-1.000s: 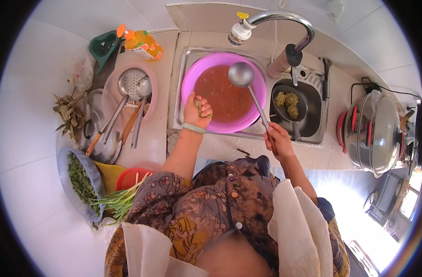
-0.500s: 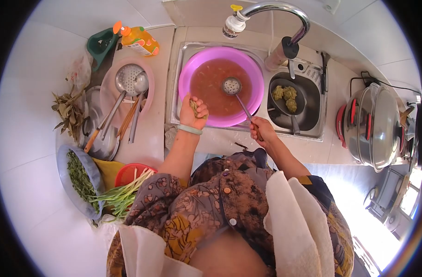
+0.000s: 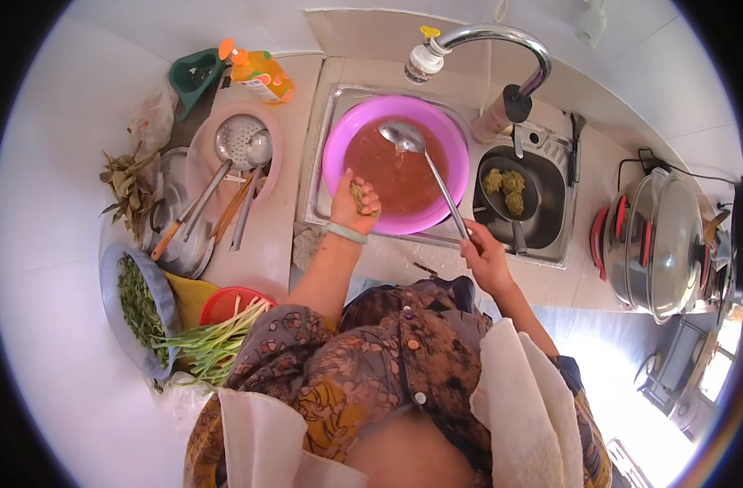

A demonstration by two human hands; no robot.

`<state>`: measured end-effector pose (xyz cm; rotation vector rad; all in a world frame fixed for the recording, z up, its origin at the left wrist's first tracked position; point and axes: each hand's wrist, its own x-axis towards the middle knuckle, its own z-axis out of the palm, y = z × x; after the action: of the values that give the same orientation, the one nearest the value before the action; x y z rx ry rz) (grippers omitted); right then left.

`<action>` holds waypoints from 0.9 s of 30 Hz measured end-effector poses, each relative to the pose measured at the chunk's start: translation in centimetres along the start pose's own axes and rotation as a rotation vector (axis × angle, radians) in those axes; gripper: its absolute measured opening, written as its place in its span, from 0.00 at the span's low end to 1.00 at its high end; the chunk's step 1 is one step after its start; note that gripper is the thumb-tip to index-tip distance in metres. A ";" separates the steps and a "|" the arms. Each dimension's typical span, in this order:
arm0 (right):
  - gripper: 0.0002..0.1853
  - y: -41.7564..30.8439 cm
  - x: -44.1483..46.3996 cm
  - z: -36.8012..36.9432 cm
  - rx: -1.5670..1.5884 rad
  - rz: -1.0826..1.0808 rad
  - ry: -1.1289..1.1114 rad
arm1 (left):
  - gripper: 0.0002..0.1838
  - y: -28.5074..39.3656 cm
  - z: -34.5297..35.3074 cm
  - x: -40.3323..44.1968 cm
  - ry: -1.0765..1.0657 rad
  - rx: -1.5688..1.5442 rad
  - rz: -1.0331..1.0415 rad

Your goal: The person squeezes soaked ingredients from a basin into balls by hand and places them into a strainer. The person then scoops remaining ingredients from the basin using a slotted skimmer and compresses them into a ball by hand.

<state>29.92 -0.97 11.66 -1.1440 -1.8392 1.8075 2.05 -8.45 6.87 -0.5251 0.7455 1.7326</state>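
My left hand (image 3: 355,205) is closed around a squeezed olive-green clump (image 3: 358,195), held over the near rim of a pink-purple basin (image 3: 462,163). The basin sits in the left sink and contains cloudy reddish-brown liquid (image 3: 388,175) with small bits in it. My right hand (image 3: 485,256) grips the handle of a metal slotted ladle (image 3: 445,193), whose tilted bowl is over the far part of the liquid. In the right sink, a dark long-handled pan (image 3: 527,183) holds several olive-green clumps (image 3: 514,182).
A curved faucet (image 3: 501,32) arches above the sinks. To the left are a pink bowl (image 3: 196,150) with a skimmer, an orange soap bottle (image 3: 262,77), a bowl of chopped greens (image 3: 140,309) and green stalks (image 3: 217,346). A lidded pot (image 3: 668,244) stands on the right.
The ladle's bowl has moved from the middle of the liquid toward the far side and tilted. My left hand stays closed on the clump. The whole view has shifted slightly.
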 end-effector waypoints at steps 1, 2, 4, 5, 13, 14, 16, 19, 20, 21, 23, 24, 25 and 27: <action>0.20 -0.2 -0.2 -0.2 -0.129 -0.110 0.031 | 0.16 -0.1 0.0 0.0 0.002 -0.001 -0.001; 0.21 -0.3 -0.4 -0.5 -0.257 -0.219 0.065 | 0.16 -0.3 -0.1 0.0 0.004 -0.001 -0.005; 0.21 -0.6 -0.8 -0.7 -0.399 -0.314 0.118 | 0.16 -0.4 0.2 0.1 -0.001 0.000 -0.007; 0.21 -0.6 -0.8 -0.8 -0.404 -0.339 0.128 | 0.16 -0.4 0.3 0.0 -0.002 0.000 -0.007; 0.21 -1.7 -1.6 -1.5 -0.447 -0.453 0.184 | 0.15 -0.9 0.0 -0.4 -0.020 -0.015 -0.034; 0.21 -1.5 -1.4 -1.4 -0.450 -0.476 0.191 | 0.15 -1.3 0.1 -0.5 -0.027 -0.019 -0.028; 0.20 -1.6 -1.2 -1.3 -0.431 -0.511 0.167 | 0.15 -1.3 0.2 -0.9 -0.020 -0.034 -0.007; 0.18 2.5 1.0 -1.0 -0.463 -0.212 0.063 | 0.15 -1.6 0.4 -1.3 -0.002 -0.051 0.008; 0.17 3.4 1.8 -1.5 -0.625 -0.138 -0.015 | 0.15 -2.0 0.2 -1.5 0.004 -0.055 0.018; 0.17 4.0 1.3 -1.7 -0.613 -0.194 0.047 | 0.15 -2.1 0.3 -1.6 0.006 -0.056 0.030; 0.16 4.6 0.9 -1.8 -0.579 -0.323 0.170 | 0.15 -1.6 0.7 -2.2 -0.007 -0.044 0.034; 0.15 4.6 0.6 -2.0 -0.566 -0.393 0.217 | 0.15 -2.0 0.3 -3.1 0.000 -0.041 0.027; 0.16 4.0 -0.5 -2.1 -0.527 -0.337 0.203 | 0.15 -2.7 -0.3 -3.7 0.014 -0.057 0.021; 0.16 2.0 -0.5 -1.7 -0.442 -0.269 0.193 | 0.14 -2.2 -0.3 -3.6 0.004 -0.074 0.033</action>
<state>32.10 -0.37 10.21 -1.0975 -2.2092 1.1356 5.15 -10.73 8.62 -0.5698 0.6981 1.7961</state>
